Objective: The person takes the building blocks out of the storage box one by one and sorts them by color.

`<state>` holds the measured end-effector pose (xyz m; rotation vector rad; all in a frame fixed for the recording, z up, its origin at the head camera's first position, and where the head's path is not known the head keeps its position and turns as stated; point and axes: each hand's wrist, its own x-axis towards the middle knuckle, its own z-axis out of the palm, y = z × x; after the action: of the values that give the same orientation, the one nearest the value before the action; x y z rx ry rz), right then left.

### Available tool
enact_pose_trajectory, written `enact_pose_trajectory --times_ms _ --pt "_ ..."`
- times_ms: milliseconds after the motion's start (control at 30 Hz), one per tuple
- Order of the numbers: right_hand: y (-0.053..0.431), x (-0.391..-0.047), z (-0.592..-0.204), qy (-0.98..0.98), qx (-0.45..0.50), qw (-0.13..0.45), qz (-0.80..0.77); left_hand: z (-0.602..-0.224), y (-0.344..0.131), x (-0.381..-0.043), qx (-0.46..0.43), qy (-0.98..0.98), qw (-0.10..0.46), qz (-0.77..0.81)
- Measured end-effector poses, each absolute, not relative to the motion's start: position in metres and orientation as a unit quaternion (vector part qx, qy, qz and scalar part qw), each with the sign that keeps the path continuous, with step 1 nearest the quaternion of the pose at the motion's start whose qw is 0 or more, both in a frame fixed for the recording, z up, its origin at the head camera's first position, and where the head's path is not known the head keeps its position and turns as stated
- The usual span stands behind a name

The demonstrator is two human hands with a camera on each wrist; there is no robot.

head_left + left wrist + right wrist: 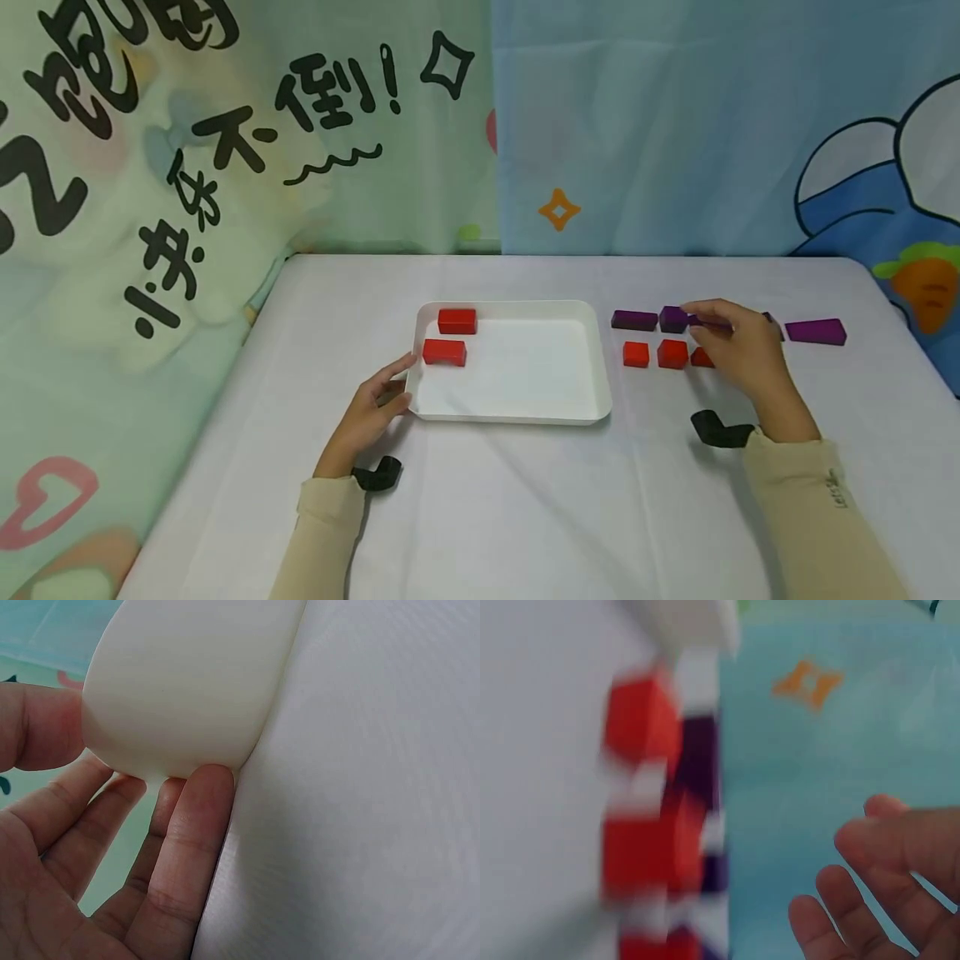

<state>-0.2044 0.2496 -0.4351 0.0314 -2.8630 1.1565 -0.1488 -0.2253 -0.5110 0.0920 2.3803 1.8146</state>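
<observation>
My left hand holds the left edge of a shallow white tray at its near corner. In the left wrist view, the fingers and thumb bear on the tray's curved outer wall. Inside the tray, one red block lies behind another red block. Over the right part of two block rows hovers my right hand, partly covering them. The right wrist view shows its fingers apart with nothing between them. Nearest its fingertips are a purple block and a red block.
A long purple block lies right of the tray, with a small red block in front. At the row's right end is a tapered purple block. White cloth covers the table; printed curtains hang behind it.
</observation>
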Motion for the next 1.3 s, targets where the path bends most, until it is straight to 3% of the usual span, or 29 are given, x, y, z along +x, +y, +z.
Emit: enact_pose_trajectory --times_ms 467,900,1300 --pt "0.124 -0.249 -0.441 -0.855 0.212 -0.088 0.464 -0.515 -0.227 -0.155 0.039 0.800 0.070 0.595" --pt "0.042 -0.276 -0.471 -0.816 0.284 -0.193 0.465 -0.515 -0.230 -0.152 0.041 0.801 0.066 0.594" --pt "0.016 -0.273 -0.479 -0.839 0.284 -0.178 0.428 -0.516 -0.231 -0.153 0.047 0.801 0.063 0.594"
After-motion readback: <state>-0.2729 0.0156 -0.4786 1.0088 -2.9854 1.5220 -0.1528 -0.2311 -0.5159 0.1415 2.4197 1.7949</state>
